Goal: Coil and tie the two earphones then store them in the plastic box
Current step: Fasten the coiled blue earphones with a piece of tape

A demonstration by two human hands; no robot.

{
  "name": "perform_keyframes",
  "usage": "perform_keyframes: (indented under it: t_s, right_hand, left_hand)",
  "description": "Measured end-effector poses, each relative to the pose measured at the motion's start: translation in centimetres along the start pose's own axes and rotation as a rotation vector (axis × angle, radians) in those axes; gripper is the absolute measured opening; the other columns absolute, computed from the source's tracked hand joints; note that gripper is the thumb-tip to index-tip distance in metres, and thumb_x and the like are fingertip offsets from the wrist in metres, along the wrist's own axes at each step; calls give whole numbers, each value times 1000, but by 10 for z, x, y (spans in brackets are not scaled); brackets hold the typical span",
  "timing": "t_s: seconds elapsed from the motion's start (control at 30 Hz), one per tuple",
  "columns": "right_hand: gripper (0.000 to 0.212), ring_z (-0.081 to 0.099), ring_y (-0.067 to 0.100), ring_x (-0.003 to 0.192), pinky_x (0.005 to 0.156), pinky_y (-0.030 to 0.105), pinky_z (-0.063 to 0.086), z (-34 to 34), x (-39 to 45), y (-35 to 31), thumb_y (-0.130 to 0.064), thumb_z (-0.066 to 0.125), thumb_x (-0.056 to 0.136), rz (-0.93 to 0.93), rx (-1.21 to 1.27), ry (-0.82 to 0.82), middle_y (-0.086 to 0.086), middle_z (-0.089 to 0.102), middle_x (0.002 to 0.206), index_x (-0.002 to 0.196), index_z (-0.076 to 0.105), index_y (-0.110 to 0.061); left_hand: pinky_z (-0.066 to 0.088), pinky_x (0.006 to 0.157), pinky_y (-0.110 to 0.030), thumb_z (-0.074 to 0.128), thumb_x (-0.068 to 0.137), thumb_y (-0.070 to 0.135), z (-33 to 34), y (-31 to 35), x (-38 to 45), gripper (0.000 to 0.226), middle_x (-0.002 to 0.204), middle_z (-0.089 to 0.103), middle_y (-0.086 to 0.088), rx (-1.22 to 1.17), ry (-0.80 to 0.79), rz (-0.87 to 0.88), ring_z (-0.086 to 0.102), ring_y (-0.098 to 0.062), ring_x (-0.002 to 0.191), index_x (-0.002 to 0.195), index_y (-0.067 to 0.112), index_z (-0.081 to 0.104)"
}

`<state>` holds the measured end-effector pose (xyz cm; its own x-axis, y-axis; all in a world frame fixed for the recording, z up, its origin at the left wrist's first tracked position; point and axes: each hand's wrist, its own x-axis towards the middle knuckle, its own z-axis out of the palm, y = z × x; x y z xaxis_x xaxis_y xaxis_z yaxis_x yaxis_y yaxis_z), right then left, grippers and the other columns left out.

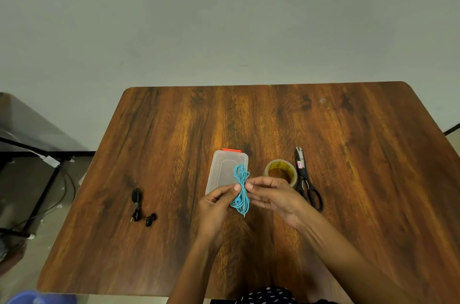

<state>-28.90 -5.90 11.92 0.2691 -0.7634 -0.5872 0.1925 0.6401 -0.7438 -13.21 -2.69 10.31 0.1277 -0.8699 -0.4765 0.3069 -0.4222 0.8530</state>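
Wooden worktop point(174, 129) against plain grey wall point(224, 17); lidded plastic box point(225, 170), contents unclear; both hands' fingers point(230, 190) pinching coiled blue earphones point(241, 189); black earphones point(140, 206) left

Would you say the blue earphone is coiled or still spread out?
Coiled. The blue earphone is gathered into a long bundle of loops, pinched by the left hand and right hand, its plug dangling below.
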Motion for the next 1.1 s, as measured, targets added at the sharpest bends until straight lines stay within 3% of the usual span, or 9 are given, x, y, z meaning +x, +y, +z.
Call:
perform_keyframes:
  t_s: [0.3,0.5,0.67,0.87,1.1]
  right_hand:
    - [38,68,26,99,85,32,56,-3,3,3,-15,74,67,-32,1,-42,18,71,105,103,69,-2]
    - [29,69,21,97,81,29,58,-6,4,0,-8,71,69,-25,55,-124,11,72,101,98,70,-6]
    - [29,69,19,90,74,25,57,-2,4,3,-4,69,76,-45,67,-112,14,70,99,105,66,-1]
    - [30,68,19,91,75,25,57,0,8,8,-1,64,83,12,108,-135,17,68,104,112,63,4]
    - [34,66,15,87,78,24,54,-2,7,2,-9,69,74,90,127,-205,9,69,96,107,65,-2]
  left_hand:
    - [55,82,-35,69,72,21,1,1,4,36,106,71,-14,-70,-76,-68,67,-27,102,104,3,71]
    - [56,75,-28,65,73,21,2,2,3,39,100,72,-11,-206,-134,-144,68,-19,92,106,0,68]
    - [56,75,-29,65,75,21,-1,0,7,49,108,67,-16,-260,-161,-218,63,-22,96,117,-5,62]
    - [55,71,-29,65,75,20,-5,0,7,46,106,67,-16,-246,-194,-178,64,-22,94,113,-5,63]
    - [55,83,-33,65,77,26,-5,-1,6,48,116,65,-20,-183,-235,-175,63,-26,103,116,-1,63]
